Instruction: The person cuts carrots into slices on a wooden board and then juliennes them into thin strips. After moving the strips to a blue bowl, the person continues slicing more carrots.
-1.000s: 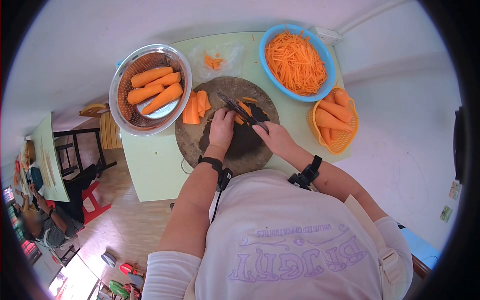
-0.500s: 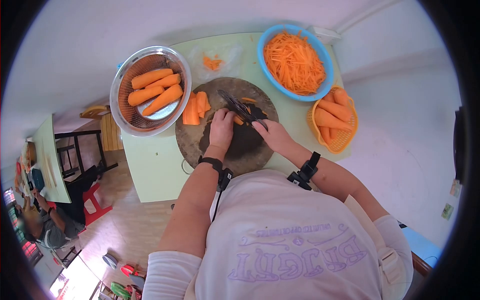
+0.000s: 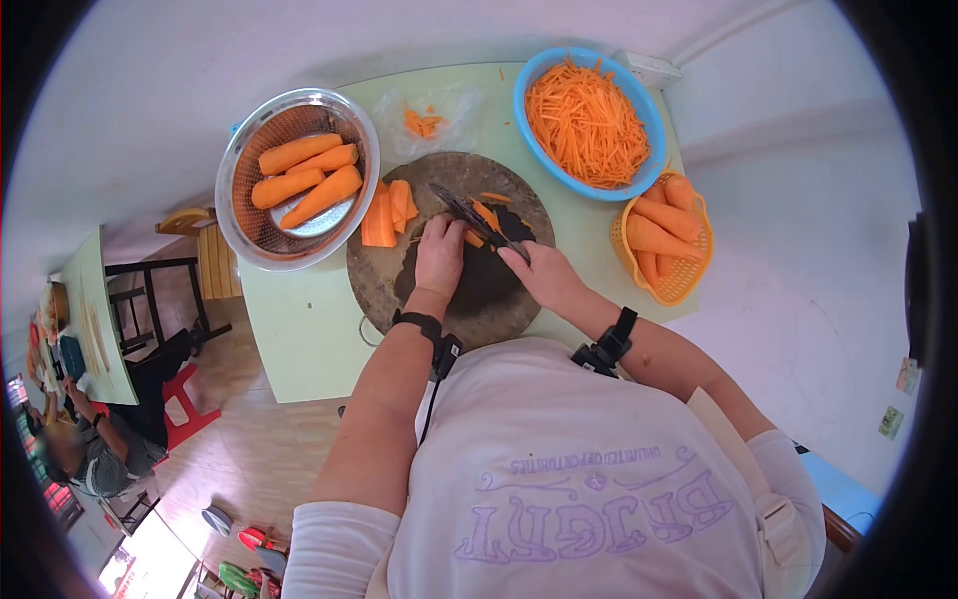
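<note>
My right hand (image 3: 544, 275) is wrapped round the handle of a dark cleaver (image 3: 469, 214), whose blade lies over the round chopping board (image 3: 374, 285). Close beside the blade, my left hand (image 3: 439, 258) presses its bent fingers on a piece of carrot that is mostly hidden. Thin carrot strips (image 3: 486, 214) lie on the far side of the blade. Flat carrot slices (image 3: 380, 220) rest at the board's left edge, next to the metal basin.
A metal basin (image 3: 232, 205) holds several peeled carrots. Shredded carrot fills a blue bowl (image 3: 654, 118); a yellow basket (image 3: 687, 285) holds more carrots. Carrot scraps lie on a plastic bag (image 3: 461, 108). Another person (image 3: 100, 464) sits at a table far left.
The cleaver blade has shifted slightly to the left, and more carrot strips show beyond it. Both hands keep their grip. The whole view has moved slightly.
</note>
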`<action>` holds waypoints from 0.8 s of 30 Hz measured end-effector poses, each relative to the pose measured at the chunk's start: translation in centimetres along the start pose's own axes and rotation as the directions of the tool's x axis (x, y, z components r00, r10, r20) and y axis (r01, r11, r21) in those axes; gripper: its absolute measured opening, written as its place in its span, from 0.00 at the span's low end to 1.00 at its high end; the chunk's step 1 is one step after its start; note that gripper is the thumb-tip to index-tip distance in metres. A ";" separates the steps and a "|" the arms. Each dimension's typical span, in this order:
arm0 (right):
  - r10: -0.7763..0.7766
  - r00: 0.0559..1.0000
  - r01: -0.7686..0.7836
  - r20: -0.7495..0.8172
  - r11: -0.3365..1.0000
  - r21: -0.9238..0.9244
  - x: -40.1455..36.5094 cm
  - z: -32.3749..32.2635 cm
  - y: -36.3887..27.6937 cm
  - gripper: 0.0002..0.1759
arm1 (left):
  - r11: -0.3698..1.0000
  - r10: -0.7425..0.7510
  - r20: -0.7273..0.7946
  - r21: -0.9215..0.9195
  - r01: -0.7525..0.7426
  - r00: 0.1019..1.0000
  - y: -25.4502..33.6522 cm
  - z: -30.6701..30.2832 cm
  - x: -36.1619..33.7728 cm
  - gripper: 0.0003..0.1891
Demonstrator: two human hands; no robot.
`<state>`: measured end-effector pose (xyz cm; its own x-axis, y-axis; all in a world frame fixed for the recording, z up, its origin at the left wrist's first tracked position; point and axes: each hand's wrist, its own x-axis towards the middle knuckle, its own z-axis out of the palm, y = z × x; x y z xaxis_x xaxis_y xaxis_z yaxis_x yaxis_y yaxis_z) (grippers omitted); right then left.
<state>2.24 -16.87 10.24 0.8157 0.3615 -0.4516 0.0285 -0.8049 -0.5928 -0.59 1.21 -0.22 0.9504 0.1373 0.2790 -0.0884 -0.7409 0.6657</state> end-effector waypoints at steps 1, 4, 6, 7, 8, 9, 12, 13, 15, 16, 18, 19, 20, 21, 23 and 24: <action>0.009 1.000 -0.009 0.002 1.000 -0.003 0.0 0.1 0.0 0.29 | 1.000 -0.005 0.006 -0.002 0.005 1.000 0.0 0.0 0.0 0.06; 0.021 1.000 -0.021 -0.009 0.999 -0.031 0.4 0.3 -0.5 0.32 | 1.000 0.003 0.015 0.007 -0.004 1.000 -0.3 0.1 -0.1 0.07; 0.010 1.000 -0.009 -0.018 1.000 0.012 0.8 0.5 0.3 0.32 | 1.000 0.007 -0.004 0.006 -0.007 1.000 0.1 0.0 0.1 0.06; -0.002 1.000 0.003 -0.018 0.998 0.056 0.9 0.5 0.7 0.32 | 1.000 0.002 -0.022 0.009 -0.002 1.000 0.2 0.0 0.1 0.05; -0.004 1.000 0.005 -0.018 0.998 0.058 0.9 0.3 0.8 0.32 | 1.000 0.003 -0.022 0.011 -0.002 1.000 0.1 0.0 0.0 0.05; 0.037 0.999 -0.037 0.006 0.989 0.140 0.8 0.1 1.0 0.32 | 1.000 0.008 -0.038 0.004 -0.007 0.999 0.0 0.0 0.0 0.05; 0.055 0.998 -0.058 0.016 0.977 0.204 0.5 -0.2 1.1 0.29 | 1.000 0.010 -0.054 -0.013 -0.011 0.998 -0.2 0.1 0.1 0.05; 0.038 0.999 -0.037 0.000 0.981 0.189 0.2 -0.3 1.0 0.27 | 1.000 0.009 -0.050 -0.025 -0.010 0.999 -0.2 0.0 0.0 0.04; 0.007 1.000 -0.008 0.012 0.993 0.117 -0.1 -0.4 0.6 0.27 | 1.000 0.000 -0.043 -0.022 -0.001 0.999 -0.4 0.1 -0.1 0.04; -0.023 0.999 0.022 0.025 0.999 0.045 -0.2 -0.5 0.4 0.27 | 1.000 -0.007 -0.037 -0.021 0.006 0.999 -0.4 0.2 -0.1 0.04; -0.026 0.999 0.025 0.018 0.999 0.026 -0.3 -0.6 0.1 0.27 | 1.000 -0.002 -0.044 -0.021 0.002 0.999 -0.2 0.1 0.0 0.04; -0.028 0.999 0.028 0.015 1.000 0.008 -0.4 -0.6 0.0 0.27 | 1.000 0.000 -0.049 -0.020 -0.001 0.999 -0.1 0.0 0.0 0.04; -0.028 0.999 0.028 0.017 1.000 0.007 -0.3 -0.5 0.1 0.27 | 1.000 -0.003 -0.049 -0.020 0.002 0.999 -0.1 0.0 0.0 0.04; -0.025 0.999 0.025 0.025 1.000 0.010 -0.3 -0.4 0.3 0.27 | 1.000 0.001 -0.051 -0.020 -0.002 0.999 -0.1 -0.1 0.0 0.04; -0.021 0.999 0.021 0.033 1.000 0.012 -0.2 -0.4 0.5 0.27 | 1.000 0.004 -0.054 -0.021 -0.005 0.999 -0.1 0.0 0.0 0.04; -0.023 0.999 0.022 0.037 1.000 0.021 -0.2 -0.4 0.5 0.27 | 1.000 0.009 -0.065 -0.020 -0.010 0.998 -0.1 0.0 0.0 0.04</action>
<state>2.30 -17.60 10.31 0.7930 0.3967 -0.4624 0.0339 -0.7865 -0.6166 -0.56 1.26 -0.30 0.9283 0.1731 0.3290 -0.1039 -0.7290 0.6766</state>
